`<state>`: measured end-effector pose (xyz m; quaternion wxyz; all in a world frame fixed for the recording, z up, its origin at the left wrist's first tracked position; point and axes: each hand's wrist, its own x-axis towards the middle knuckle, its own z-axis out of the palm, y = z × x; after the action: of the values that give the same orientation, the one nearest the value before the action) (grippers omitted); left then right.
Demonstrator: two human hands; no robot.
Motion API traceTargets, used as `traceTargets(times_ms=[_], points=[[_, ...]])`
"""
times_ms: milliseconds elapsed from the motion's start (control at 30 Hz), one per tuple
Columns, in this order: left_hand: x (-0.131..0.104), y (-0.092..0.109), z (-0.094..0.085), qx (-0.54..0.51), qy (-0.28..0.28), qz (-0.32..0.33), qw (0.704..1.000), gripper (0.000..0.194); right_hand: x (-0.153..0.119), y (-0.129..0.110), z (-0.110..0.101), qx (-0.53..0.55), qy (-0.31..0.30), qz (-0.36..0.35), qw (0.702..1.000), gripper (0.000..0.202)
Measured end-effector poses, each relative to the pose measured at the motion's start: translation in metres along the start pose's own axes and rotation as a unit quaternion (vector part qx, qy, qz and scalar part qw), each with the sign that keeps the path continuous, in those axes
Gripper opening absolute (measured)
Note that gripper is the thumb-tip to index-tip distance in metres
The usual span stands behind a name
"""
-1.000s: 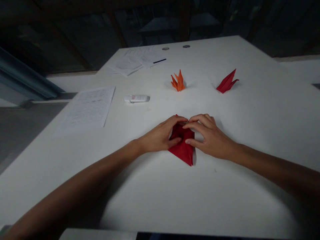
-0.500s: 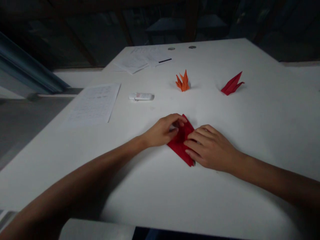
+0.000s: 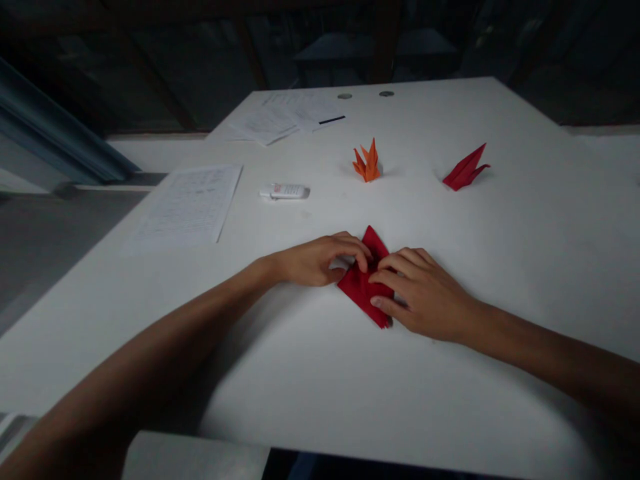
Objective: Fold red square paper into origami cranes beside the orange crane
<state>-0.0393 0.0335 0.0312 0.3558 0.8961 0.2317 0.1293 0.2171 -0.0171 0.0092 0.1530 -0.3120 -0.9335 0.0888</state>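
Observation:
A folded piece of red paper (image 3: 361,287) lies at a slant on the white table (image 3: 320,387), one pointed corner away from me. My left hand (image 3: 327,259) is at its left side, index finger bent onto the upper face and thumb at the left edge. Over the right edge curls my right hand (image 3: 420,290), with fingertips and thumb against the paper, holding it down. Its right edge is partly hidden under those fingers. Farther back stand an orange paper crane (image 3: 369,162) and a red paper crane (image 3: 466,169).
A white correction-pen-like item (image 3: 285,192) lies left of the orange crane. Written sheets are at the left (image 3: 193,203), with more papers (image 3: 280,120) and a dark pen (image 3: 332,120) at the back. Two round discs (image 3: 345,97) sit near the far edge.
The red paper's surface has been flattened and its layers shifted between my hands. My left thumb has drawn back to the left edge; the right hand has stayed nearly in place.

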Motion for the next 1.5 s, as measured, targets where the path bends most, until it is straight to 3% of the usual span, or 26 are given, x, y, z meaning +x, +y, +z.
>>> traceTargets(times_ms=[233, 433, 533, 700, 933, 1200, 1333, 1433, 1500], points=[[0.001, 0.001, 0.001, 0.006, 0.008, -0.009, 1.0, 0.046, -0.002, -0.01, 0.002, -0.056, -0.003, 0.025, 0.998, 0.049], [0.001, 0.0, 0.002, 0.012, 0.003, 0.001, 1.0, 0.047, 0.001, 0.004, 0.0, 0.077, 0.01, 0.046, 0.996, 0.026], [0.001, -0.002, 0.002, 0.013, 0.004, -0.002, 1.0, 0.047, 0.002, 0.016, -0.004, 0.129, -0.006, -0.002, 0.992, 0.02], [0.0, -0.006, 0.004, -0.007, 0.024, 0.015, 1.0, 0.046, -0.001, 0.021, -0.008, 0.146, -0.023, -0.076, 0.986, 0.031], [0.0, -0.009, 0.009, -0.003, 0.059, 0.025, 0.998, 0.043, -0.003, 0.017, -0.009, 0.108, -0.016, -0.143, 0.984, 0.007], [0.0, -0.009, 0.01, 0.012, 0.068, 0.031, 0.997, 0.044, -0.002, 0.015, -0.005, 0.098, -0.043, -0.165, 0.98, 0.015], [0.001, -0.009, 0.01, 0.018, 0.065, 0.029, 0.997, 0.044, -0.003, 0.011, 0.001, 0.075, 0.008, -0.137, 0.988, 0.013], [0.002, -0.009, 0.01, 0.021, 0.062, 0.031, 0.997, 0.043, -0.004, 0.008, 0.004, 0.046, 0.091, -0.092, 0.991, 0.034], [0.002, -0.009, 0.01, 0.023, 0.064, 0.035, 0.997, 0.043, -0.004, 0.008, 0.005, 0.022, 0.126, -0.074, 0.989, 0.037]])
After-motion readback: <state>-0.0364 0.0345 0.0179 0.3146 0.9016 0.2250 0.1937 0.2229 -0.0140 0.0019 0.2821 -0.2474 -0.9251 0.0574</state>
